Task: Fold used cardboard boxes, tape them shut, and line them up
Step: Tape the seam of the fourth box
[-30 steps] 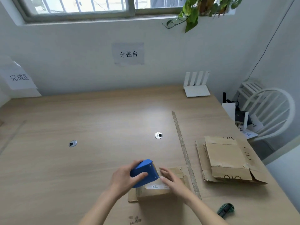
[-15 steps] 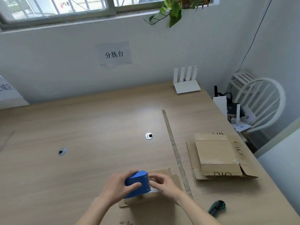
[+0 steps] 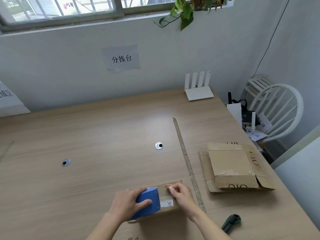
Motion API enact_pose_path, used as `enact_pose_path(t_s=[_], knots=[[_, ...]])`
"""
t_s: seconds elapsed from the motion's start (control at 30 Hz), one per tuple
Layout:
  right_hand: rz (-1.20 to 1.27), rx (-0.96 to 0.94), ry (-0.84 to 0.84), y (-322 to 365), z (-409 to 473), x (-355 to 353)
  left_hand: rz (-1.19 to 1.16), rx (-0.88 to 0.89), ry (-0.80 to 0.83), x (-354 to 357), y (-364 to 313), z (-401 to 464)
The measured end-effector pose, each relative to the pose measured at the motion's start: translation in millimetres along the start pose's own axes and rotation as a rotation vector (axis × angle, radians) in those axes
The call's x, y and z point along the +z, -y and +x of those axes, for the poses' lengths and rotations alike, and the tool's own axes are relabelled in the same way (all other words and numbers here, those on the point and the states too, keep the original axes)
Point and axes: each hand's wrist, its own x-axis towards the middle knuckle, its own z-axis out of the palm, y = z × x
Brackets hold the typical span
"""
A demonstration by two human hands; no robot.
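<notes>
**Tape strip being laid across the small box**

A small folded brown cardboard box (image 3: 170, 199) lies flat on the pale wooden table (image 3: 97, 139) at the near edge, directly in front of the person. Its long axis runs left to right, tilted slightly upward toward the right. The left hand (image 3: 125, 202) is curled round a blue plastic tape dispenser (image 3: 147, 203), thumb along its side, with the toothed edge facing right and resting on the box's left half. The right hand (image 3: 180, 195) sits on the box's right half, its fingertips (image 3: 170, 188) pressed or pinching at the far top edge, probably holding down the tape's free end; the tape itself is too clear to make out.

So the dispenser lies to the left of the right fingertips, along the box's length, and the coming pull likely has to run leftward while the right hand anchors.

Well apart on the right lies a stack of flattened brown cardboard boxes (image 3: 230, 168), beyond a long thin strip (image 3: 187, 161). A dark green utility knife (image 3: 231, 221) rests near the right forearm.
</notes>
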Motion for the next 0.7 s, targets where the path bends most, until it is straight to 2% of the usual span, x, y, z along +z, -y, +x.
enact_pose_path(t_s=[0.07,0.2,0.3,0.53,0.7], knots=[[0.046,0.036,-0.011,2.5,0.7,-6.2,0.015,-0.006,0.020,0.7,1.7,1.6],[0.314,0.160,-0.063,2.4,-6.1,-18.3,0.040,-0.006,0.019,1.9,-6.2,13.4],[0.386,0.210,-0.138,-2.3,-9.4,-31.0,0.028,0.011,0.029,6.0,-10.6,16.3],[0.225,0.263,-0.343,-5.2,1.3,-38.6,-0.025,0.040,0.052,-4.7,-19.8,27.6],[0.090,0.289,-0.419,-15.9,3.4,-42.0,-0.014,0.063,0.042,-0.4,-26.0,34.7]])
